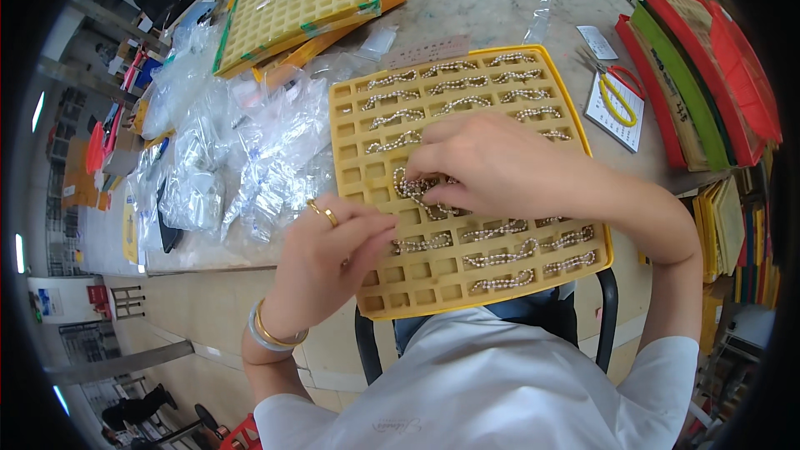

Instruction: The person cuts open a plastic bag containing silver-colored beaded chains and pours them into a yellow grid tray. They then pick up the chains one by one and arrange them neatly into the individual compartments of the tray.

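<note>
A yellow tray [429, 281] with rows of small square pockets lies in front of me, its near edge hanging over the table's edge. Short beaded strands [502, 258] in pale pink and silver tones lie across many of the pockets. My right hand [492, 158] reaches over the tray's middle, its fingers closed on a small bunch of beaded strands [410, 187]. Just left of that bunch, my left hand [329, 242] hovers over the tray's left side with thumb and fingers pressed together. Whatever may be between those fingertips is hidden.
Clear plastic bags [275, 146] are heaped left of the tray. Stacked pocketed trays [296, 12] stand at the far left. On the right are scissors [618, 100] on a notepad [631, 129], then upright red and green trays [679, 75].
</note>
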Action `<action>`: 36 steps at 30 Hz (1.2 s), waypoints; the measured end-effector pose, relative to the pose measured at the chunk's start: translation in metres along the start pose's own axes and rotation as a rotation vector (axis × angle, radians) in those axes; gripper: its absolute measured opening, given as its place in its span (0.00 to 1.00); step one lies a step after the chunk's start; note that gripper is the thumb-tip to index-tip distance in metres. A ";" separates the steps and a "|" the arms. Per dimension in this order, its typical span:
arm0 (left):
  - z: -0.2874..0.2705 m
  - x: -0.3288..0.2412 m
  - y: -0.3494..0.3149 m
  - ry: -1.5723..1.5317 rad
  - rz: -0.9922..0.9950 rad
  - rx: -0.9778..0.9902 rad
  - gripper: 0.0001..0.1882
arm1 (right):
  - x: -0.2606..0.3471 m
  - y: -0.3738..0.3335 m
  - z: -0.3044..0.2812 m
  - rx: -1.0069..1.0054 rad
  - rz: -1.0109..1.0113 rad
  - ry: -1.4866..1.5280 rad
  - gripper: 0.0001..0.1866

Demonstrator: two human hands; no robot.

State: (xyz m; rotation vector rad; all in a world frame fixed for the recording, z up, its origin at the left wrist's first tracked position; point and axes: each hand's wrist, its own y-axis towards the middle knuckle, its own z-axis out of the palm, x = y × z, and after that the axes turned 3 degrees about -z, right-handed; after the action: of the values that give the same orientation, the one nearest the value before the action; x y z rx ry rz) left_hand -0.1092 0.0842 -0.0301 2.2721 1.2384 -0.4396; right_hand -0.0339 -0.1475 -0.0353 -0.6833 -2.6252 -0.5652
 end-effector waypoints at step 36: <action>-0.020 0.006 0.011 -0.819 -0.155 0.045 0.09 | 0.043 0.007 -0.019 -0.129 0.017 0.363 0.08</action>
State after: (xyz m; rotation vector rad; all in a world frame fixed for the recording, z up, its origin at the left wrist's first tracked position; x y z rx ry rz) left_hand -0.0957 0.0948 -0.0143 1.7119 0.9551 -1.2998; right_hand -0.0602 -0.1348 0.0020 -0.5778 -2.2591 -0.7791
